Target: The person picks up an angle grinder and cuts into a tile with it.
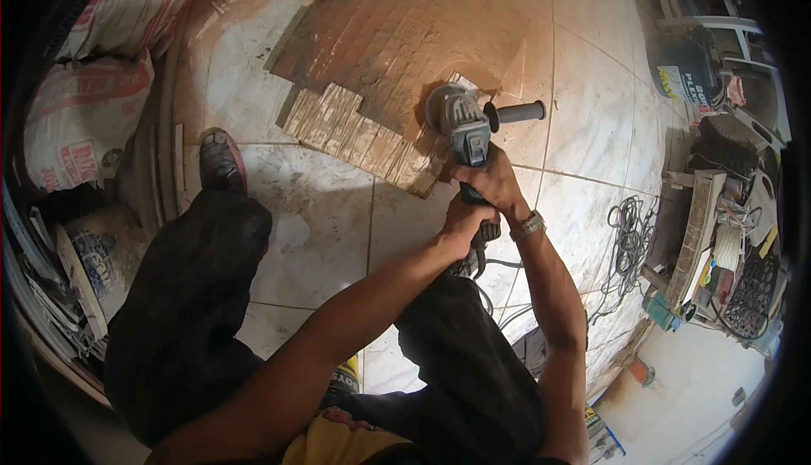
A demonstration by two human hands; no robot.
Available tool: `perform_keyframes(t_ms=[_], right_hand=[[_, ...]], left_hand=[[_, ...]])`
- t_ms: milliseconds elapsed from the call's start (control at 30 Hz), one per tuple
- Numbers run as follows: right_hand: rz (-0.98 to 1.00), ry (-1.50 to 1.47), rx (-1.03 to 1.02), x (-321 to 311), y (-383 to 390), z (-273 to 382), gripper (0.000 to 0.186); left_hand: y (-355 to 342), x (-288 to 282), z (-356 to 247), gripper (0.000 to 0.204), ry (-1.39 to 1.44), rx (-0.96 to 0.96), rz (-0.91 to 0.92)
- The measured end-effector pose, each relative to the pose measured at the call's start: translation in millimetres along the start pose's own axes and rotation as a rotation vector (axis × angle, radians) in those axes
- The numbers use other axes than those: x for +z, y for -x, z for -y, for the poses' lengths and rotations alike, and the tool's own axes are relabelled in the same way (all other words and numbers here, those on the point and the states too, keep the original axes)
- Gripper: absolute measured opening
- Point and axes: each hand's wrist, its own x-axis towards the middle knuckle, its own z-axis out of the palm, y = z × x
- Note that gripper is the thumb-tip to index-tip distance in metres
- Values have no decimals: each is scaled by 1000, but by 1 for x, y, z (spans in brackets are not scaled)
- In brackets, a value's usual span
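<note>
An angle grinder [470, 141] with a grey head and dark body is held in both hands. My right hand [497, 184], with a watch on its wrist, wraps round the body behind the head. Closer to me, my left hand [468, 222] is closed round the rear of the grinder. The black side handle [521, 112] juts to the right, untouched. Its disc [441, 108] is over the right part of a dusty panel [405, 34] on the floor. Pale ridged strips [338, 123] cover the panel's near edge; the rest is reddish and grey. Whether the disc touches is unclear.
Red-and-white sacks [89, 123] stand at the left. A tangled black cable [629, 233] lies on the tiled floor at right, beside a wooden bench [699, 233] with clutter. A dark bucket [688, 64] stands at far right. My left shoe [223, 161] is near the panel.
</note>
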Motion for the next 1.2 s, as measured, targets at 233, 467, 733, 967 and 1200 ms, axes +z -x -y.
perform_keyframes(t_ms=[233, 467, 733, 967, 1200], right_hand=[[52, 103, 59, 12, 27, -4, 54], [16, 21, -15, -11, -2, -2, 49], [-71, 18, 62, -25, -38, 2, 40], [-86, 67, 74, -25, -30, 6, 40], [14, 81, 43, -7, -6, 11, 45]], left_hand=[[28, -3, 28, 34, 48, 17, 63], [9, 15, -14, 26, 79, -45, 32], [-25, 17, -49, 25, 90, -130, 78], [-14, 23, -50, 26, 62, -129, 64], [11, 12, -20, 27, 180, -116, 36]])
